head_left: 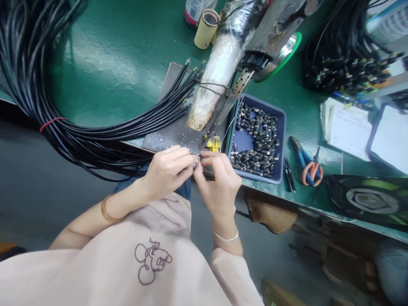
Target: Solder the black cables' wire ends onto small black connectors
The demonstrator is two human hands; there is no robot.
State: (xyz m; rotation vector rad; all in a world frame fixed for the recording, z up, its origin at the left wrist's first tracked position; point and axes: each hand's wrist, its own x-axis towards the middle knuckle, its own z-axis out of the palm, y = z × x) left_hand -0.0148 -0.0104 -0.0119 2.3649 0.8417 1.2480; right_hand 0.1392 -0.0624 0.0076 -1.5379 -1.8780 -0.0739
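My left hand (167,170) and my right hand (218,178) meet at the front edge of a grey metal plate (174,131). Both pinch a tiny part between their fingertips; it is too small to name. A black cable seems to run under my left hand. A bundle of black cables (95,131) with stripped coloured ends lies across the plate. Just right of my hands is a blue tray (282,140) holding several small black connectors (255,140). A small yellow piece (213,143) sits right above my fingers.
A foil-wrapped fixture (219,68) with a metal blade slants down toward the plate. Blue-handled pliers (299,157) and orange scissors (312,172) lie right of the tray. Papers (350,127), more cable bundles (344,59), a cardboard tube (206,29) and a tape reel (369,199) sit on the green table (111,63).
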